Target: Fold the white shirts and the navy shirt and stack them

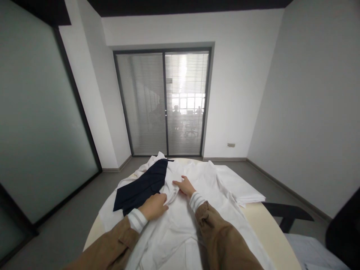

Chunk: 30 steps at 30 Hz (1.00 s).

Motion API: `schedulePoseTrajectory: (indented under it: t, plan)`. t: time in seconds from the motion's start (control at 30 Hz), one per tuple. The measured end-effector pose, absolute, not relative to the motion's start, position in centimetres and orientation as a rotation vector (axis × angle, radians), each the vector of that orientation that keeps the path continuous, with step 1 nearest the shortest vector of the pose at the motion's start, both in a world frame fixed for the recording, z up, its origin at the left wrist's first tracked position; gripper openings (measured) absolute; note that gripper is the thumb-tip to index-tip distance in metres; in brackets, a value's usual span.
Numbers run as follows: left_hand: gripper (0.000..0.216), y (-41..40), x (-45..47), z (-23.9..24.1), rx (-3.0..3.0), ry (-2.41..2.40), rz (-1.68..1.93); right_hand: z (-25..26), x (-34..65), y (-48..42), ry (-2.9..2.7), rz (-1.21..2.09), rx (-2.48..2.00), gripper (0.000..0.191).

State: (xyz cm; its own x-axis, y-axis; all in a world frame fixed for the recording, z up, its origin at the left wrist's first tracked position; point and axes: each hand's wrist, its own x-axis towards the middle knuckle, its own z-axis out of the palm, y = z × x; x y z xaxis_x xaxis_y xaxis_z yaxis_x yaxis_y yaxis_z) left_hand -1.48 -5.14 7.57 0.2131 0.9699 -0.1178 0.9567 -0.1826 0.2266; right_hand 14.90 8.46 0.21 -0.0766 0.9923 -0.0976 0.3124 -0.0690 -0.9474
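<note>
A white garment lies spread over a round cream table. A dark navy piece of cloth rests on its left part. My left hand is closed, pinching a fold of the white fabric beside the navy cloth. My right hand lies flat on the white garment with its fingers stretched out toward the left. Both arms wear brown sleeves with striped white cuffs.
A folded white sleeve hangs off the table's right side. A dark chair stands at the right, another dark shape at the far right. Glass sliding doors with blinds are ahead, a frosted glass wall on the left.
</note>
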Motion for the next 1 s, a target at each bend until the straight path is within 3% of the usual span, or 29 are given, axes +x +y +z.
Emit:
schedulePoseTrajectory:
  t: [0.07,0.17,0.43,0.6,0.7,0.83,1.0]
  plan:
    - [0.014,-5.2,-0.5,8.0,2.261,1.809,0.156,-0.1,15.4,8.6,-1.472,1.199,-1.443,0.099]
    - [0.013,-5.4,1.0,8.3,2.26,1.761,0.281,-0.5,16.4,8.7,-1.467,1.211,-1.391,0.105]
    - [0.048,-8.6,2.3,6.8,2.213,1.538,-0.054,-2.3,18.1,7.9,-1.39,1.212,-1.211,0.087]
    - [0.032,-9.7,3.1,6.8,2.137,1.443,0.124,-2.4,18.6,7.7,-1.495,1.132,-1.119,0.063]
    - [0.018,-9.4,3.5,6.2,2.042,1.328,0.149,-2.3,19.1,7.5,-1.62,1.093,-1.162,0.068]
    - [0.027,-8.8,3.3,4.6,1.923,1.075,0.027,-2.9,19.3,7.4,-1.641,0.99,-1.213,0.064]
    - [0.032,-9.3,2.1,3.7,2.324,0.951,0.257,-3.9,18.8,7.6,-1.671,0.866,-1.183,0.049]
